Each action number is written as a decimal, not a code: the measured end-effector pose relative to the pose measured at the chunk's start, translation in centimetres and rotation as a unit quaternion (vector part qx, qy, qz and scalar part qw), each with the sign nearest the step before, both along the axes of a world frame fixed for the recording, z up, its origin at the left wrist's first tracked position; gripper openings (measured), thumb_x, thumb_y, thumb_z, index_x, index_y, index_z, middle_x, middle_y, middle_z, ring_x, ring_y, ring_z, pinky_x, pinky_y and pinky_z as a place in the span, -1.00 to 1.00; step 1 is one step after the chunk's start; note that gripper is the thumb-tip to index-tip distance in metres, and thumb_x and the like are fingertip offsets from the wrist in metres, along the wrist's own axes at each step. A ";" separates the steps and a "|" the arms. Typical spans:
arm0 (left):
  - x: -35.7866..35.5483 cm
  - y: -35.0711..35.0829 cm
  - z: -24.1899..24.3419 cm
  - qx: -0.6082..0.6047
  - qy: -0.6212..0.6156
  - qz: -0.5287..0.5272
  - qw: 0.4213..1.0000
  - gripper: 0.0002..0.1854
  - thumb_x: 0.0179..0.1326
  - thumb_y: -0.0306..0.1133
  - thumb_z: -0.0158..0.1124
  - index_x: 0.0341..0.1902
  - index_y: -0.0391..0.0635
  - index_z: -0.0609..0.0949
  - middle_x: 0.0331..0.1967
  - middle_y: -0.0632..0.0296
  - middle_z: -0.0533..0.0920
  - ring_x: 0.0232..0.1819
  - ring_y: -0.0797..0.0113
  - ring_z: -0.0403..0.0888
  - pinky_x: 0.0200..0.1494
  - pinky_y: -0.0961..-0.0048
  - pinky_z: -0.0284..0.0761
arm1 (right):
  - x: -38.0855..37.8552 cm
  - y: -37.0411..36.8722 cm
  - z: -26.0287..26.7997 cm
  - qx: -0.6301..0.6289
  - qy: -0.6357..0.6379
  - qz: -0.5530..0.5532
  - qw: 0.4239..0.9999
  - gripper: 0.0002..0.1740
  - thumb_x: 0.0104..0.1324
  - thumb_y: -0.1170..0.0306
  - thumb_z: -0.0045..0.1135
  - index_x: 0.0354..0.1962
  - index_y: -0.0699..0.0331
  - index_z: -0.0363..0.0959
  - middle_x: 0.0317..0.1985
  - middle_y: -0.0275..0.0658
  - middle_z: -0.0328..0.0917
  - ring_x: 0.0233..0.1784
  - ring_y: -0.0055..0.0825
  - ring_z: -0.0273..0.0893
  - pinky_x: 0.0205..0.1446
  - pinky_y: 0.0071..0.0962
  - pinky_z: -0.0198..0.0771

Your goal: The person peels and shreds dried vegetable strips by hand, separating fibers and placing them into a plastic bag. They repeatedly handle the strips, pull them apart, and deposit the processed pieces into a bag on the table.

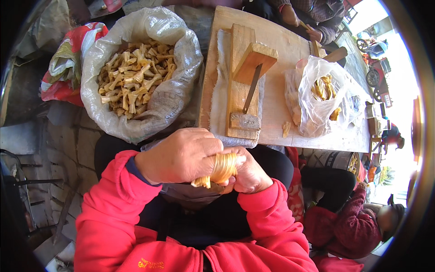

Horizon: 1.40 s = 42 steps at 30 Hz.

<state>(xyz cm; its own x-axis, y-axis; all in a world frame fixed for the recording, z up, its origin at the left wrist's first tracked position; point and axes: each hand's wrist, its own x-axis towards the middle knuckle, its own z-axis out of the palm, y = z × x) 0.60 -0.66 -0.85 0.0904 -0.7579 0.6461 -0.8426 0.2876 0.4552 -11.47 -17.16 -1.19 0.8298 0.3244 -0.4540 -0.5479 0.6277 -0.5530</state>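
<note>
In front of my lap, my left hand and my right hand meet around a small bundle of dried, yellow-brown fibrous strips. A strip is wrapped around its middle, and a frayed end sticks out below my left hand. My fingers hide part of the bundle. Just beyond my hands, a wooden stand with a narrow metal blade upright between two wood blocks rests on a cloth on the wooden table.
An open woven plastic sack full of similar small knotted pieces stands at the left. A plastic bag of dried strips lies on the table's right, near a loose piece. Other people sit at the far side and at right.
</note>
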 end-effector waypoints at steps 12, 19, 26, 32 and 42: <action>-1.5 0.0 0.6 0.063 0.151 0.126 0.978 -0.74 -0.04 -0.55 0.32 -0.19 -0.27 0.64 0.01 0.07 0.63 -0.26 0.12 0.71 -0.25 0.37 0.64 | -0.7 0.7 -0.1 -0.359 -0.251 -0.232 0.868 -0.84 0.29 0.43 0.26 -0.28 0.40 0.59 -0.46 -0.26 0.60 -0.58 -0.63 0.41 -0.52 -0.66 0.28; -1.8 0.1 0.5 0.146 0.072 0.149 0.975 -0.82 -0.04 -0.55 0.30 -0.28 -0.27 0.62 -0.02 0.10 0.63 -0.40 0.19 0.68 -0.33 0.35 0.61 | 0.3 1.5 -0.3 -0.649 -0.342 -0.137 0.666 -0.81 0.29 0.41 0.23 -0.40 0.41 0.52 -0.61 -0.14 0.43 -0.61 -0.33 0.45 -0.45 -0.44 0.41; -0.7 0.6 2.4 -0.035 0.395 0.071 0.915 -0.90 0.20 -0.53 0.23 -0.36 -0.34 0.62 -0.18 -0.01 0.67 -0.31 0.25 0.67 -0.26 0.40 0.57 | -1.4 -0.1 1.0 -0.216 -0.107 -0.058 0.969 -0.43 0.43 -0.06 -0.01 -0.48 0.28 0.55 -0.70 -0.56 0.21 -0.67 -0.81 0.01 -0.59 -0.72 -0.09; 0.6 1.3 1.9 0.010 0.415 0.116 0.903 -0.86 0.22 -0.45 0.32 -0.25 -0.29 0.64 -0.22 0.03 0.69 -0.28 0.37 0.65 -0.23 0.49 0.53 | -1.1 -1.0 1.6 -0.222 -0.075 -0.089 0.968 -0.49 0.40 -0.02 0.08 -0.41 0.30 0.57 -0.67 -0.58 0.16 -0.63 -0.80 -0.01 -0.57 -0.70 -0.06; -1.3 0.2 1.2 0.087 0.732 0.023 0.675 -0.95 0.11 -0.55 0.26 -0.35 -0.22 0.57 -0.49 0.27 0.59 -0.45 0.56 0.54 -0.41 0.62 0.42 | -1.3 -0.2 2.7 -0.289 -0.050 -0.109 0.950 -0.77 0.34 0.33 0.25 -0.41 0.34 0.59 -0.57 -0.48 0.48 -0.52 -0.83 0.30 -0.46 -0.77 0.21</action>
